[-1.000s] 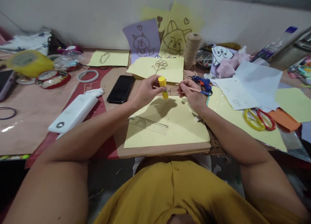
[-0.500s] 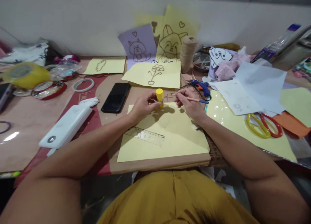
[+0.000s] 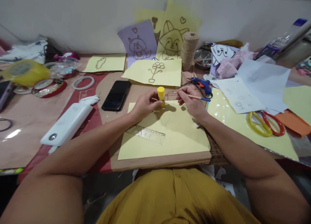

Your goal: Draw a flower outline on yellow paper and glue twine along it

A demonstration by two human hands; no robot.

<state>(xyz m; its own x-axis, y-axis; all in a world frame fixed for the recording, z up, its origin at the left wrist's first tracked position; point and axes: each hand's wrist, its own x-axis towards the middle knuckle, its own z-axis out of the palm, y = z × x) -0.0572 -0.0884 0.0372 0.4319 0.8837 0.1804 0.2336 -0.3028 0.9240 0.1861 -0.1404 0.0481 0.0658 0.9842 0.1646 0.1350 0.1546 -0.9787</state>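
Note:
My left hand [image 3: 147, 104] is closed around a yellow glue stick [image 3: 161, 92], which stands upright over the far part of a yellow sheet [image 3: 182, 136]. Between the fingers of my right hand [image 3: 190, 102] is a pencil [image 3: 201, 98] with a blue end, its tip pointing left toward the glue stick. Small drawn lines show on the brown surface between the two hands. A clear ruler [image 3: 150, 135] lies on the left part of the sheet, below my left hand.
A black phone [image 3: 116, 95] and a white power bank [image 3: 68, 123] lie to the left. Behind are a twine spool [image 3: 190, 50], a blue glue gun [image 3: 201, 84] and a flower drawing [image 3: 155, 73]. Scissors [image 3: 266, 123] and loose papers [image 3: 251, 97] are at the right.
The view has shifted slightly. Both hands keep their holds on the glue stick and the pencil, with hardly any movement over the sheet.

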